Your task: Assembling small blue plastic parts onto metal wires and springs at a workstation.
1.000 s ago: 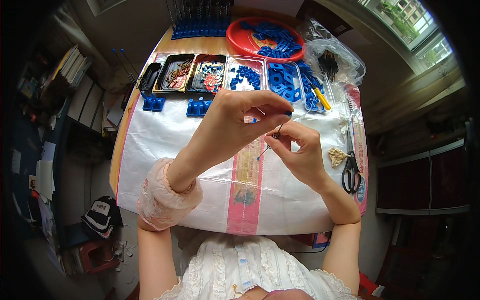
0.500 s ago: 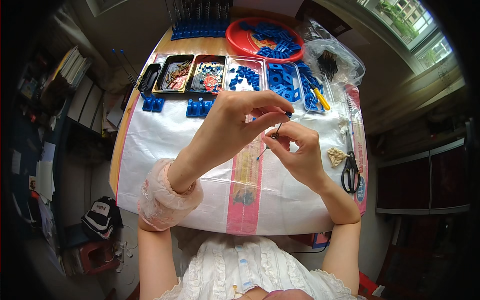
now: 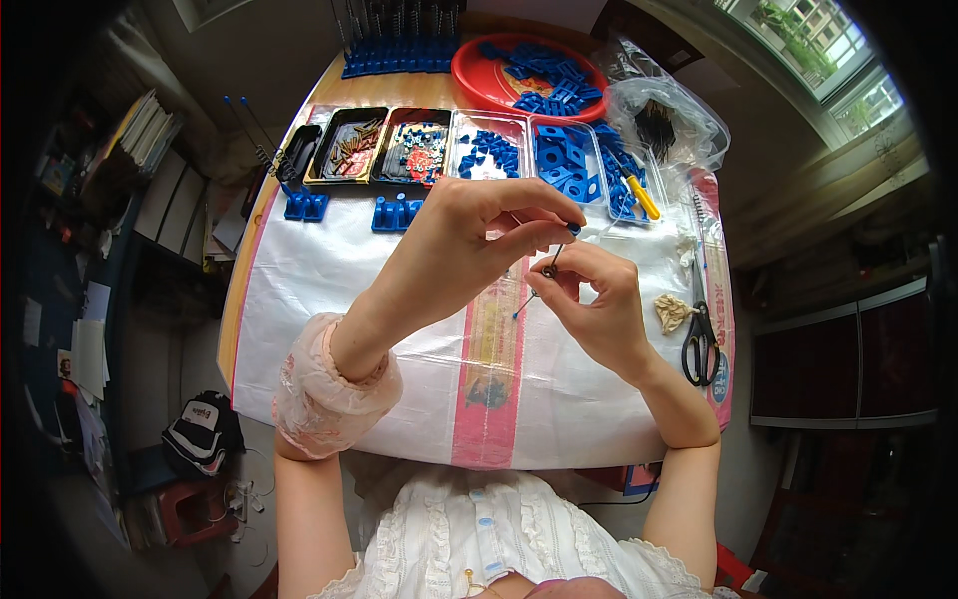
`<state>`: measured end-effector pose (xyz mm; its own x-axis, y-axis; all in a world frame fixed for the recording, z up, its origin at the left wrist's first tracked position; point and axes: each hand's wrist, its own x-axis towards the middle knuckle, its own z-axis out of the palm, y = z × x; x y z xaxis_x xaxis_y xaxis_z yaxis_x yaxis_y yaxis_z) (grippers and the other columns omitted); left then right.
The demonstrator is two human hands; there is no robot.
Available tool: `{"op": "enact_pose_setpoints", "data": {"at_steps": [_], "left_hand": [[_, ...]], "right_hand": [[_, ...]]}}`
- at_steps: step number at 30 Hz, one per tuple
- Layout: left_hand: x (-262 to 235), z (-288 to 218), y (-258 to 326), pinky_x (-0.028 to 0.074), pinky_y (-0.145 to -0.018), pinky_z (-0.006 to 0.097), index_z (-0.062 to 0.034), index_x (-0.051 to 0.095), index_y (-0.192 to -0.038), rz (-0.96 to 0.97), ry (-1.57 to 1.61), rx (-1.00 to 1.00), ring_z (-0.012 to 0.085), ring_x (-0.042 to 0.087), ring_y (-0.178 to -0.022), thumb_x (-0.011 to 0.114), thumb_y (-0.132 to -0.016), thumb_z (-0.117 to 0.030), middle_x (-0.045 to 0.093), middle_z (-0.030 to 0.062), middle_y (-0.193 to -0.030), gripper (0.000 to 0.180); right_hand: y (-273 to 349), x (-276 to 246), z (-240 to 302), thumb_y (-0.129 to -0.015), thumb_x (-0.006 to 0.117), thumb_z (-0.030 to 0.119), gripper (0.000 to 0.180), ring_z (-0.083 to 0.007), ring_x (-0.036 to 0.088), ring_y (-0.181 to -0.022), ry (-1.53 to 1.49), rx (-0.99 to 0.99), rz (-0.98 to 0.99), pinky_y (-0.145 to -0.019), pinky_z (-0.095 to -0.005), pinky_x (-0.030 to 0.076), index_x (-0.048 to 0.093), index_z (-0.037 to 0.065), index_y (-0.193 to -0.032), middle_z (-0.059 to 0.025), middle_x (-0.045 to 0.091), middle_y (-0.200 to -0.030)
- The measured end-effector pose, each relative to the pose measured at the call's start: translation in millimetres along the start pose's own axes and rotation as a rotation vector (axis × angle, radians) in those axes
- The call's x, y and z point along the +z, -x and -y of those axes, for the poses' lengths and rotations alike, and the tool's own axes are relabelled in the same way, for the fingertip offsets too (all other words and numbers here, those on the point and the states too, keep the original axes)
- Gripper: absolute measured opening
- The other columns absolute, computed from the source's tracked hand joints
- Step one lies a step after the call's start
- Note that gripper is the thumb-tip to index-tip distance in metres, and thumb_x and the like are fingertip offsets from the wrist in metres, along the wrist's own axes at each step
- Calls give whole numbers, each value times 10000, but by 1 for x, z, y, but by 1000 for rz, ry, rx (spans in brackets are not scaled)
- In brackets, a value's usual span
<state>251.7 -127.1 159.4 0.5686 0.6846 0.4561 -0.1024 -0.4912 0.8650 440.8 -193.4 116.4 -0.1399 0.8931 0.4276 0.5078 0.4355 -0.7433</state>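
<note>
Above the middle of the white sheet (image 3: 379, 439) my two hands meet over a thin dark metal rod (image 3: 557, 255). A small coil sits on this rod, and a blue tip shows at its lower end. My left hand (image 3: 479, 225) reaches across from the left and pinches a small dark blue piece (image 3: 574, 229) at the rod's upper end. Just below, my right hand (image 3: 604, 295) pinches the rod by its coil between thumb and fingers. Fingertips partly hide both the piece and the coil.
Trays of brass-coloured pins (image 3: 356, 148), small metal parts (image 3: 419, 152) and blue pieces (image 3: 489, 155) line the back. Behind them are a red basin (image 3: 464, 85) and a blue rack (image 3: 399, 60). A yellow-handled tool (image 3: 642, 198) and black scissors (image 3: 701, 349) lie at right.
My left hand has shifted very slightly to the left with its pinch kept. My right hand and the rod look almost the same as before.
</note>
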Motion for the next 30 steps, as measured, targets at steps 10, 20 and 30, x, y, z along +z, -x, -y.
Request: {"op": "enact_pose_setpoints", "data": {"at_steps": [10,20,30], "left_hand": [[-1,6,3,569,-751,267,14,736,-1044,79,-173,-8,124,687,-819,770,-856,-2,717,70,-900,192],[-6,10,10,563,-752,284,-10,719,-1102,138,-225,-51,140,684,-806,782,-850,-26,718,65,-896,260],[21,45,61,578,-733,270,-21,673,-1225,-13,-222,-188,149,699,-863,780,-870,-52,711,100,-1054,372]], "right_hand": [[0,3,-3,-851,790,47,101,-91,509,-568,-24,10,-34,-516,-264,402,714,-16,-873,-46,607,-702],[0,1,-3,-844,793,35,136,-90,500,-566,7,0,-18,-511,-265,387,677,-22,-803,-44,580,-679],[0,3,-3,-834,794,34,140,-88,508,-558,-4,32,-32,-502,-263,379,678,-12,-769,-38,587,-674]]}}
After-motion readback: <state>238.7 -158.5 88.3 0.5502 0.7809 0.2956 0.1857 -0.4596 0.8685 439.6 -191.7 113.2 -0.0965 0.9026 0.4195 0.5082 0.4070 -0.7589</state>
